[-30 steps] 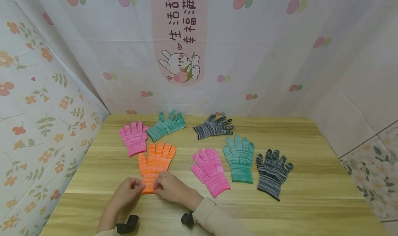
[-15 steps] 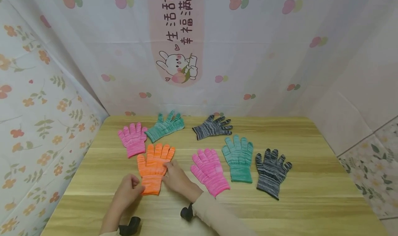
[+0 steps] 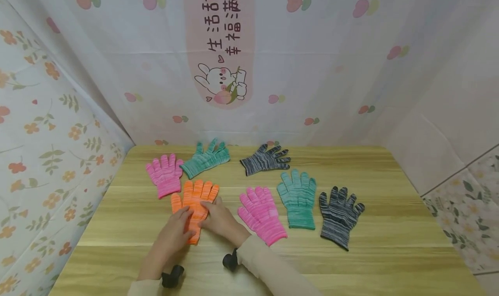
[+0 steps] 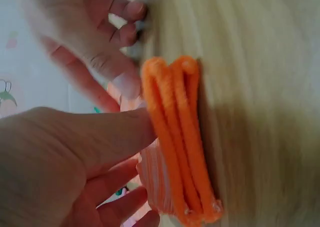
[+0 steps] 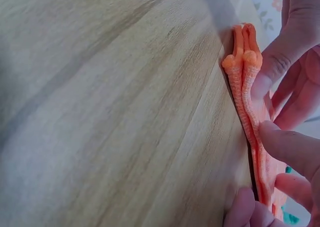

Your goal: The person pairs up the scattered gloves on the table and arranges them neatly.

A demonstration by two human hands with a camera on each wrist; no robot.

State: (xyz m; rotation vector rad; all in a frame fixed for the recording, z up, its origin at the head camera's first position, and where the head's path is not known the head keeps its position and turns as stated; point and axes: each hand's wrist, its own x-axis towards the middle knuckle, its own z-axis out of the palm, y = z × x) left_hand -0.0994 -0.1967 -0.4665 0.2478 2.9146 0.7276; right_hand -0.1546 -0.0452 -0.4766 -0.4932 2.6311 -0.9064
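An orange knit glove (image 3: 196, 209) lies on the table, fingers pointing away and cuff toward me. My left hand (image 3: 173, 233) reaches over its left side, fingertips on the palm and thumb low by the cuff. In the left wrist view the thumb (image 4: 120, 129) lies at the folded cuff edge (image 4: 182, 137). My right hand (image 3: 220, 218) rests at the glove's right edge, its upper fingertips on the fabric. In the right wrist view lower fingertips (image 5: 242, 207) stand at the table beside the glove's layered edge (image 5: 245, 92).
On the wooden table (image 3: 370, 265), a pink glove (image 3: 165, 174) and a green glove (image 3: 206, 159) lie behind. A grey-black glove (image 3: 265, 159) lies at the back. To the right lie another pink (image 3: 263, 216), green (image 3: 300, 200) and grey-black glove (image 3: 340, 218).
My left hand has moved from beside the cuff up and right onto the orange glove. My right hand has gone from the cuff up along the glove's right side. The other gloves stay put.
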